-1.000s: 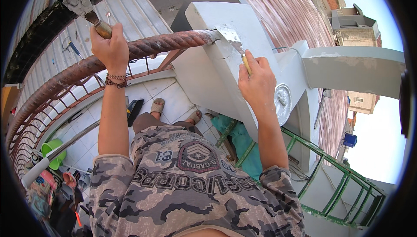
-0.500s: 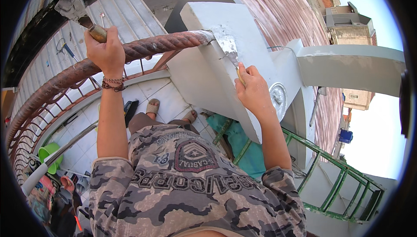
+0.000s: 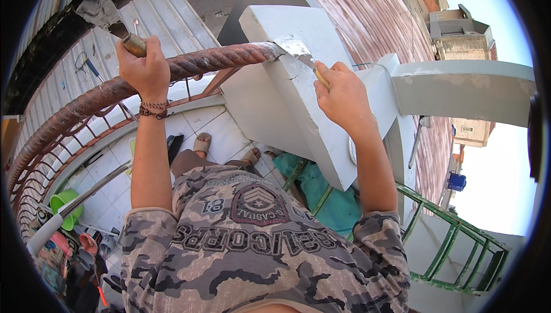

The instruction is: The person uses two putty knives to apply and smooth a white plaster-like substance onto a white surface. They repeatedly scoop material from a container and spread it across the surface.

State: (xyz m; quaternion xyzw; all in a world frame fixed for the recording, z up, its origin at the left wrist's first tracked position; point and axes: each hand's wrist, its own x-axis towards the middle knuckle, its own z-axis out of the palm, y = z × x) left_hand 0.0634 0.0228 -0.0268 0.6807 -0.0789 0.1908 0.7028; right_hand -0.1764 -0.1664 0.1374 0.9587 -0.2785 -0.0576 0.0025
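Note:
My left hand [image 3: 144, 69] is closed round the wooden handle of a wide putty knife [image 3: 103, 11], its blade up at the far left and smeared with grey filler. That hand is beside the twisted rusty-brown handrail [image 3: 212, 63]. My right hand [image 3: 344, 95] grips the yellowish handle of a smaller putty knife [image 3: 307, 60]. Its blade lies against the top of the pale grey concrete post [image 3: 298, 26], where the handrail meets it. A patch of wet white filler [image 3: 291, 45] shows there, with a chipped crack along the edge beneath.
A green ladder [image 3: 442, 250] leans at the right, near a teal cloth [image 3: 333, 215]. On the tiled floor at lower left stand a green bucket [image 3: 66, 207] and assorted tools. A curved grey beam [image 3: 465, 86] extends right. Corrugated roofing [image 3: 166, 17] lies beyond the railing.
My right hand has moved right and slightly up, turning the smaller putty knife so its blade lies more sideways across the filler. My left hand has shifted slightly right with the wide knife.

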